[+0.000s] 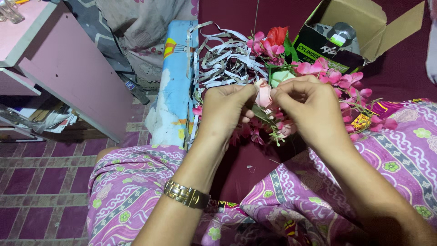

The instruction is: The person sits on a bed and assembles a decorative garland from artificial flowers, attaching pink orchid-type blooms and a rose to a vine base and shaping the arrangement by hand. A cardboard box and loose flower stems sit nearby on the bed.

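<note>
Sitting at one o'clock from the hands, an open cardboard box (364, 27) shows brown flaps spread wide and a black side with a yellow-green label strip; grey metal parts (339, 32) lie inside it. At eleven o'clock a long blue package (175, 82) with yellow and red print lies lengthwise on the dark red floor (241, 177), and a tangle of grey paper strips (225, 59) spills over its top end. Farther out at nine o'clock stands a pink tabletop (22, 32) with shelves beneath it, and a small bottle (135, 90) with a blue label lies near its foot.

The left hand (223, 111), a gold watch (186, 195) on its wrist, has its grip narrow, fingertips pinched on the pale pink rose (264, 94) from the nine o'clock side. The right hand (309, 109) meets it from three o'clock, its grip likewise closed down, thumb and forefinger pressed on the same rose, the other fingers curled over the stems below. The rose sits between both hands, just in front of a bunch of pink flowers (337, 77) with green leaves and a red bloom (277, 34) at twelve o'clock. Knees in purple patterned cloth (136, 182) frame the lower view.
</note>
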